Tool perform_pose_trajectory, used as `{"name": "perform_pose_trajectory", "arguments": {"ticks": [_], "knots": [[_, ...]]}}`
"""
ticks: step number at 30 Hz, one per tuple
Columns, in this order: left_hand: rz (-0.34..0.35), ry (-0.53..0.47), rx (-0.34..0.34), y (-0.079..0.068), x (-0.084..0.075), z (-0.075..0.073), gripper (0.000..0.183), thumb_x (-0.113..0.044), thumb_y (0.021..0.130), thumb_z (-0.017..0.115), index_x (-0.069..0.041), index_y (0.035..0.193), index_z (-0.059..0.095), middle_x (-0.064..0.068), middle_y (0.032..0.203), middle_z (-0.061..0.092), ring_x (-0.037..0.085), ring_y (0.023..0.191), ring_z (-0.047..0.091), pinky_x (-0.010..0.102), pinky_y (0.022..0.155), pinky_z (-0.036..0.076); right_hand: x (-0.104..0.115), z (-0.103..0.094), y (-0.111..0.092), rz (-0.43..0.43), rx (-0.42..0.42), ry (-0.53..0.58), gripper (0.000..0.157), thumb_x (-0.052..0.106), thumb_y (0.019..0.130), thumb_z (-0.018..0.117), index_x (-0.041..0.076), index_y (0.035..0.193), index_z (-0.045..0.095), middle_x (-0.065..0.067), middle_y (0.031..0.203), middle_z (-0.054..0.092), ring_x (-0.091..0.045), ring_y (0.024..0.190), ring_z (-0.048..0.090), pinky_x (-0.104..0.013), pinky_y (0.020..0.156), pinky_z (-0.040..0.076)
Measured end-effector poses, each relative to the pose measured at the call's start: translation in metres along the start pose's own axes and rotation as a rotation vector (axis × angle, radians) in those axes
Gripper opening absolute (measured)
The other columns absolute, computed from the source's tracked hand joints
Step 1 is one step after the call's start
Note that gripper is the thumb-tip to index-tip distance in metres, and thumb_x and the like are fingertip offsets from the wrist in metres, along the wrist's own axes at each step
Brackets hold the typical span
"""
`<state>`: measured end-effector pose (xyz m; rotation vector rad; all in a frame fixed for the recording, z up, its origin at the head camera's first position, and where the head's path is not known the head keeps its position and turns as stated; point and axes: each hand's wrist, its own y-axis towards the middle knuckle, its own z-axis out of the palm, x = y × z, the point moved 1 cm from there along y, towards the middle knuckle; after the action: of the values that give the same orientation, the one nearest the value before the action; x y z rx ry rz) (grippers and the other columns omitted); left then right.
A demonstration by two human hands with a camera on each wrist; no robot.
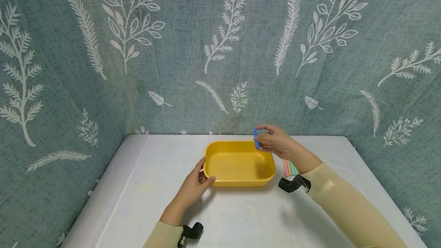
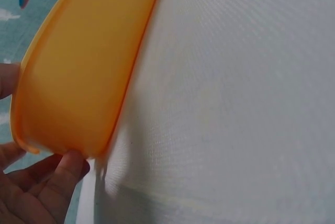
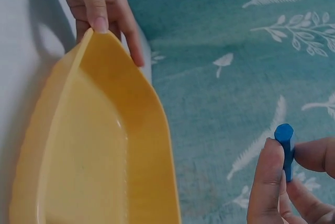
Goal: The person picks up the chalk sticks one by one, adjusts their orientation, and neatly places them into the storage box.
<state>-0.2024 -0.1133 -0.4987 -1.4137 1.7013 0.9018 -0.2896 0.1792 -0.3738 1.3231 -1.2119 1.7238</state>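
A yellow plastic tub (image 1: 237,183) stands on the white table, its inside bare where it shows. My left hand (image 1: 193,186) grips the tub at its left end, thumb at the near corner of the rim and fingers along the outer wall. Over the tub's far right corner, my right hand (image 1: 277,142) pinches a blue chalk stick (image 1: 256,139) between thumb and fingers. The right wrist view shows the blue stick's faceted end (image 3: 283,132), held well off the tub's rim.
Right of the tub, several pastel chalk sticks (image 1: 289,168) in pink, orange and green lie side by side, partly hidden by my right wrist. A blue-green leaf-patterned cloth (image 1: 179,98) rises behind the white table (image 1: 158,163) and along both sides.
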Motion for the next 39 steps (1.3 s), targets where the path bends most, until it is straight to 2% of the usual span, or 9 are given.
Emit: {"name": "perform_pose_trajectory", "arguments": {"ticks": [10,20,31,34,39], "knots": [[0.010,-0.002,0.000,0.002,0.002,0.001,0.083,-0.047,0.083,0.063,-0.025,0.148,0.017,0.008,0.143,0.035,0.023,0.117,0.050,0.031,0.091,0.048,-0.014,0.022,0.019,0.036,0.021,0.002,0.054,0.005,0.087,0.062,0.012,0.135,0.040,-0.025,0.116,0.048,-0.022,0.079,0.059,-0.028,0.069,0.056],[-0.027,0.004,-0.004,0.003,0.002,0.004,0.081,-0.040,0.084,0.065,-0.026,0.148,0.017,0.006,0.143,0.036,0.020,0.117,0.051,0.030,0.092,0.047,-0.038,0.037,0.035,0.025,0.085,0.085,0.053,0.005,0.088,0.060,0.010,0.136,0.039,-0.016,0.101,0.052,-0.022,0.076,0.059,-0.026,0.066,0.055],[-0.018,-0.034,-0.011,0.002,0.003,0.001,0.079,-0.038,0.085,0.065,-0.028,0.148,0.018,0.008,0.142,0.036,0.022,0.117,0.051,0.029,0.090,0.048,-0.061,0.055,0.056,0.047,0.056,0.113,0.050,0.001,0.087,0.060,0.007,0.133,0.041,-0.016,0.096,0.053,-0.021,0.071,0.060,-0.026,0.063,0.055],[-0.013,-0.057,0.007,-0.002,-0.010,-0.002,0.079,-0.033,0.086,0.065,-0.021,0.148,0.018,0.014,0.143,0.035,0.027,0.118,0.049,0.033,0.092,0.047,-0.068,0.058,0.062,0.050,0.046,0.088,0.049,0.001,0.087,0.060,0.008,0.132,0.042,-0.015,0.092,0.055,-0.021,0.071,0.060,-0.027,0.063,0.055],[-0.013,-0.048,0.008,0.001,-0.005,0.000,0.081,-0.041,0.085,0.064,-0.023,0.148,0.018,0.013,0.143,0.035,0.026,0.119,0.049,0.033,0.093,0.046,-0.078,0.062,0.071,0.045,0.031,0.050,0.048,0.000,0.085,0.060,0.007,0.129,0.043,-0.014,0.083,0.058,-0.019,0.065,0.062,-0.025,0.057,0.054]]}}
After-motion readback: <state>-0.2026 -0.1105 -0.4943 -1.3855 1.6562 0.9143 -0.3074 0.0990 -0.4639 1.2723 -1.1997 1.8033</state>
